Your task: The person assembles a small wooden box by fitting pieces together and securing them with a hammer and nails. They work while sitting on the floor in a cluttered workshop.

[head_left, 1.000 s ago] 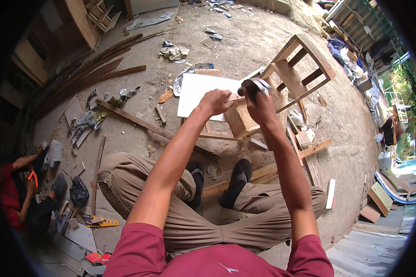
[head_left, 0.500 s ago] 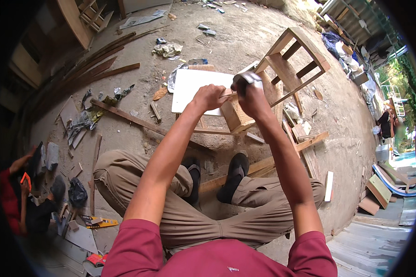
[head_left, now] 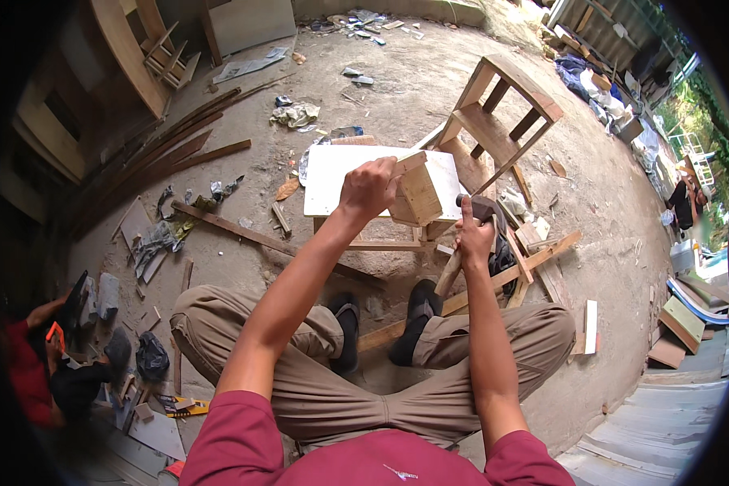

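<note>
My left hand (head_left: 369, 186) is closed on the upper edge of a small wooden box (head_left: 417, 197), beside a short strip of wood at its top. The box is over the right part of a low stool with a white top (head_left: 329, 180); whether it rests on the top I cannot tell. In my right hand (head_left: 474, 236) is a hammer (head_left: 447, 275), gripped near its dark head, with the wooden handle pointing down toward my foot. Hammer and box are apart. Just beyond stands a wooden chair-like frame (head_left: 502, 134).
Loose planks (head_left: 543, 253) lie to the right of my feet, and a long dark plank (head_left: 259, 235) to the left. Crumpled plastic (head_left: 150, 243) and scraps litter the ground. Another person (head_left: 36, 364) is at the lower left, near a black bag (head_left: 151, 356).
My right hand has drawn the hammer back from the box, down and to the right. The box now appears more upright in my left hand.
</note>
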Motion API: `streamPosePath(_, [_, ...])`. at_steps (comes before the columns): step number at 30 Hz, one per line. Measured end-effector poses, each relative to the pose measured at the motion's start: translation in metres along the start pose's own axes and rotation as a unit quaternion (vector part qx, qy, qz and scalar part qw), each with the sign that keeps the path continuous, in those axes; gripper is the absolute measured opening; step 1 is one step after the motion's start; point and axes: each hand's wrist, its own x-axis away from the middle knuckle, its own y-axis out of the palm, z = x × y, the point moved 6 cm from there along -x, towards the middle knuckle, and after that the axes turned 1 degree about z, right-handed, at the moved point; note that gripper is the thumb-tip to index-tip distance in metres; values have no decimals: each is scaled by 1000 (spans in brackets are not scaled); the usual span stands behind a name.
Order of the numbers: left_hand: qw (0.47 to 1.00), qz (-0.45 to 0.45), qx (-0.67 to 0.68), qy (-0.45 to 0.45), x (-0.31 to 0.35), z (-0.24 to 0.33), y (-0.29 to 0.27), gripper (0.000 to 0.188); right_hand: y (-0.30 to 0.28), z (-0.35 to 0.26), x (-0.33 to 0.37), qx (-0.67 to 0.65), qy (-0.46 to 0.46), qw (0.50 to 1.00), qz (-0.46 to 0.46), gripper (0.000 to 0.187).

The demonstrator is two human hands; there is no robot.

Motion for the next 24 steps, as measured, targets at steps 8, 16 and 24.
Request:
streamPosePath(8, [966, 117, 54, 222, 5, 118, -36, 44, 19, 35, -4, -338, 135, 913, -187, 68])
streamPosePath(16, [969, 58, 195, 143, -8, 155, -48, 61, -15, 5, -4, -472, 52, 858, -196, 40])
streamPosePath(24, [967, -139, 200, 71, -9, 157, -22, 53, -50, -8, -14, -448, 35, 884, -126, 33])
